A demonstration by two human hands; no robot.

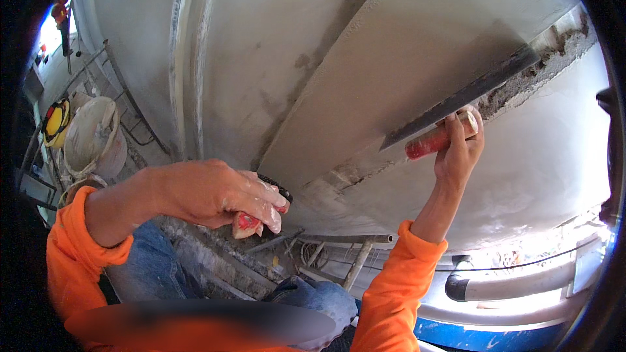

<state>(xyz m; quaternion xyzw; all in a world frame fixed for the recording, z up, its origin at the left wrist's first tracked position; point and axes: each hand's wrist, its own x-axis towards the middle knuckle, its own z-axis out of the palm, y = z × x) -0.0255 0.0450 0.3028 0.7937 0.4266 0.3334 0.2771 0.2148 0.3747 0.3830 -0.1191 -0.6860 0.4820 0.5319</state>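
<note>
My right hand (458,146) is closed round the red, pale-ended handle of a plastering trowel (466,94). The trowel's long dark blade lies along the grey plastered wall (352,85), beside a rough, unsmoothed strip (554,55). Lower and to the left, my left hand (218,192) grips a wooden-handled tool (246,223) with worn red paint. A dark, ridged part shows beyond those fingers, but its kind is mostly hidden by the hand. Pale plaster smears the fingers of my left hand.
A plaster-caked bucket (107,153) stands at the left near a yellow container (57,120). Behind it is a metal frame (120,78). A person (62,16) is far off at upper left. Scaffold pipes (358,264) lie below, with a thick grey pipe (515,285) at lower right.
</note>
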